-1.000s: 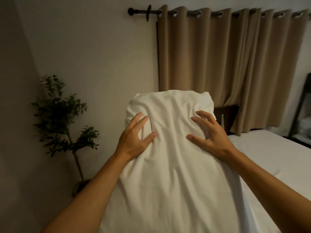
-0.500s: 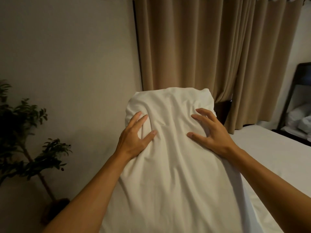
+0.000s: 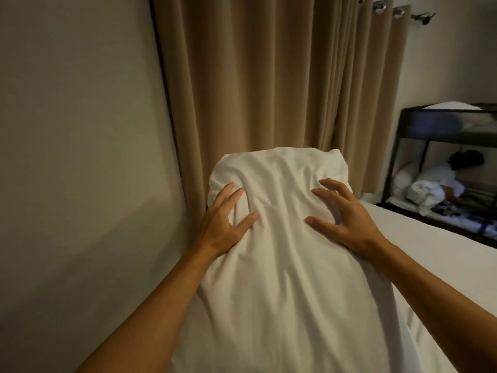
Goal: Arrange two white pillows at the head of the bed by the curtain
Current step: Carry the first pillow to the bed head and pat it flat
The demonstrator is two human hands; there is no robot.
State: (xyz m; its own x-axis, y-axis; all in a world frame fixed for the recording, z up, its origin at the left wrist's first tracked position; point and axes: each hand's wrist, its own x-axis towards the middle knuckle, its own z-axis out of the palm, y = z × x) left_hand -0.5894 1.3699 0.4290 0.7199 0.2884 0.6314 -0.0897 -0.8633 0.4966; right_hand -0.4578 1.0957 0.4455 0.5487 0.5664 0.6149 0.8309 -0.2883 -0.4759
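Observation:
A white pillow stands on end in front of me, filling the middle of the view. My left hand grips its left side with fingers dug into the fabric. My right hand clutches its right side, fingers curled. The pillow's top edge rises in front of the tan curtain. The bed with a white sheet stretches to the right, below and behind the pillow. A second pillow is not visible on this bed.
A plain wall runs along the left. At the far right stands a dark bunk bed frame with white bedding, and a person sits low in it.
The view has swung to the right: the potted plant has left the frame and the bunk bed has come in. Both hands keep the same hold on the pillow.

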